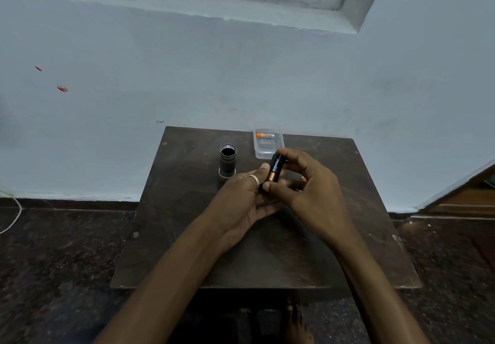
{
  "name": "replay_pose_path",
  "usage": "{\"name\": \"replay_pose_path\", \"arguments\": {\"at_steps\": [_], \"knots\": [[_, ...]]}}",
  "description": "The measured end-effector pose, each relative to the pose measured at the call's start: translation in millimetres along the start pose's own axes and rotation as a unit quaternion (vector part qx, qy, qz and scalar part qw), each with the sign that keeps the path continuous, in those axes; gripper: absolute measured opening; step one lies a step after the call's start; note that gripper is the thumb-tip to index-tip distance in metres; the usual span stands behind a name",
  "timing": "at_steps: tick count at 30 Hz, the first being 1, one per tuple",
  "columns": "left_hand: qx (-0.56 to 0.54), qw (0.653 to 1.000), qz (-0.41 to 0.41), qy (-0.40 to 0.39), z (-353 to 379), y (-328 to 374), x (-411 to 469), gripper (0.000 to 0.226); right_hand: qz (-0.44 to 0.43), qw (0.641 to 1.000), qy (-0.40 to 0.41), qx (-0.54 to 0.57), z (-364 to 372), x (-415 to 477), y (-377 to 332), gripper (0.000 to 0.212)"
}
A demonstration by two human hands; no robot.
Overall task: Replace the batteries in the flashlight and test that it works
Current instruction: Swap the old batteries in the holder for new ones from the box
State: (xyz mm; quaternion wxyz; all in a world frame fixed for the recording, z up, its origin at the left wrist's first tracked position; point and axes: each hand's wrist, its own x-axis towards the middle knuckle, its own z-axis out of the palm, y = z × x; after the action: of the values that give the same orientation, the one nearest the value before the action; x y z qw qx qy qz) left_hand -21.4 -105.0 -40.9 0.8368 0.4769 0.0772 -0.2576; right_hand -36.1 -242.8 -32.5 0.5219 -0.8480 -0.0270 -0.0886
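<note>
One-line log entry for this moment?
right hand: holds battery | left hand: steadies it | flashlight body: upright, open, empty

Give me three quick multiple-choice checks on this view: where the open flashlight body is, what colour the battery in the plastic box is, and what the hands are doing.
1. Where is the flashlight body?
A. Standing on the table, left of the plastic box
B. Lying in the box
C. On the floor

2. What colour is the battery in the box?
A. Green
B. Orange and white
C. Blue

3. What is happening with the black and copper battery?
A. Lying loose on the table
B. Inside the flashlight
C. Held between the left hand and right hand

Answers:
1 A, it stands upright with its open end up.
2 B, orange end, pale body.
3 C, fingers of both hands touch it.
</note>
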Motion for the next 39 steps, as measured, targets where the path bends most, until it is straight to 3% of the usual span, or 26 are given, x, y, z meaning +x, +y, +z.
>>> {"name": "replay_pose_path", "arguments": {"at_steps": [8,15,29,32,34,37,39], "knots": [[0.049,0.999,0.015,0.006,1.3,-2.5,-0.8,0.027,-0.080,0.988,0.007,-0.133,1.7,-2.0,4.8,0.061],[0.037,0.999,0.003,0.000,1.6,-1.1,0.4,0.037,-0.032,0.995,-0.011,-0.098,1.9,-1.5,2.7,0.070],[0.045,0.998,-0.019,0.024,3.1,2.1,-3.2,0.038,-0.018,0.998,-0.011,-0.066,2.1,-1.4,3.1,0.085],[0.025,0.999,-0.026,0.039,4.3,1.3,-3.4,0.039,-0.024,0.996,-0.023,-0.082,-1.5,-0.5,2.4,0.076],[0.007,0.998,-0.035,0.043,4.0,1.0,-3.4,0.037,-0.018,0.995,-0.018,-0.092,-7.3,3.4,1.7,0.058],[0.005,0.997,-0.057,0.050,4.0,0.6,-3.0,0.039,-0.027,0.994,0.032,-0.105,-16.2,19.2,1.6,0.031],[0.011,0.996,-0.072,0.058,4.7,-0.8,-1.6,0.042,-0.043,0.984,0.057,-0.163,-14.1,38.5,3.3,0.026]]}}
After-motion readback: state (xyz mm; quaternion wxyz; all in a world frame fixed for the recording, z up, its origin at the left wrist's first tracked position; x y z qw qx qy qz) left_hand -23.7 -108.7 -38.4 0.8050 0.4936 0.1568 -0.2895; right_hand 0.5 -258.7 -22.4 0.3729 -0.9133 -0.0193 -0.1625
